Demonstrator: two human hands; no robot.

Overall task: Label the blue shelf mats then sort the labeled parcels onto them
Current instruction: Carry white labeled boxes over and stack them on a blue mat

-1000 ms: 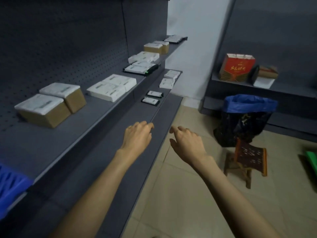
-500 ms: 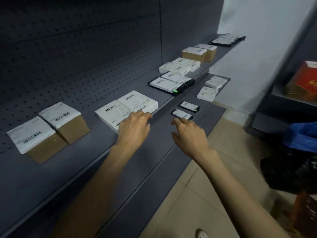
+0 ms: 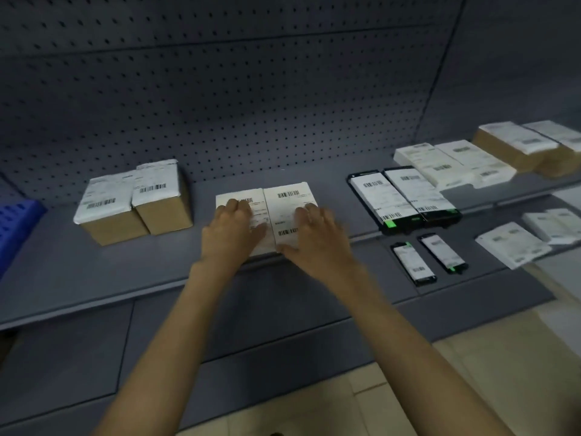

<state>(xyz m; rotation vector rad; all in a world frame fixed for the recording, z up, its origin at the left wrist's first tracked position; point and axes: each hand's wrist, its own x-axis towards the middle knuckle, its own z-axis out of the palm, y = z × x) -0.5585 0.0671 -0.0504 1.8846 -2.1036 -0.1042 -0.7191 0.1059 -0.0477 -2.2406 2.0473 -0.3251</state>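
Both hands, left hand (image 3: 232, 229) and right hand (image 3: 317, 236), rest flat-fingered on two white parcels (image 3: 276, 212) at 12 o'clock, which look light and rigid, best gripped by their side edges.

No wording or number can be read anywhere. Barcodes and lines of fine print are seen on the white shipping labels of the flat white parcels (image 3: 284, 212), the brown boxes (image 3: 132, 202) and the black parcels (image 3: 399, 196), but all are too blurred to be made out.
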